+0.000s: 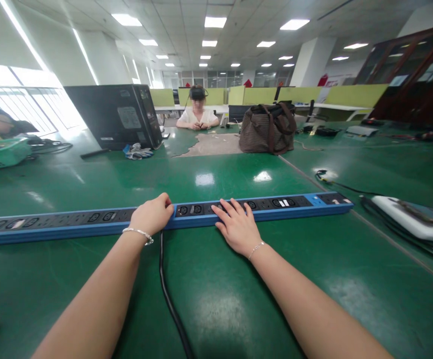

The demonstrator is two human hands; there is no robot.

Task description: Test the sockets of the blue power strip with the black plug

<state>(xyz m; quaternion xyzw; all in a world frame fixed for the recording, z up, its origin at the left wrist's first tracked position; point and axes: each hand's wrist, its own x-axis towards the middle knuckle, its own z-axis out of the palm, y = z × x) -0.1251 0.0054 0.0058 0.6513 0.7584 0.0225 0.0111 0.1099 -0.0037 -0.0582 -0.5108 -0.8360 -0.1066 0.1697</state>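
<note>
A long blue power strip (pixel 209 219) with black sockets along its top lies across the green table before me. My left hand (pixel 152 213) rests on its middle with the fingers curled together beside a blue section. What those fingers hold, if anything, is hidden behind the hand. Just right of it, my right hand (pixel 239 224) lies open on the strip, fingers spread over the sockets. From beneath the strip, close to my left hand, a thick black cable (pixel 167 289) runs down towards me.
On the green table (pixel 89 279), a black computer case (pixel 115 117), gloves (pixel 138 151) and a brown bag (pixel 263 129) stand farther back. A green basket (pixel 3 153) is at left, a white device (pixel 407 214) with black cables at right. Another person (pixel 197 117) sits opposite.
</note>
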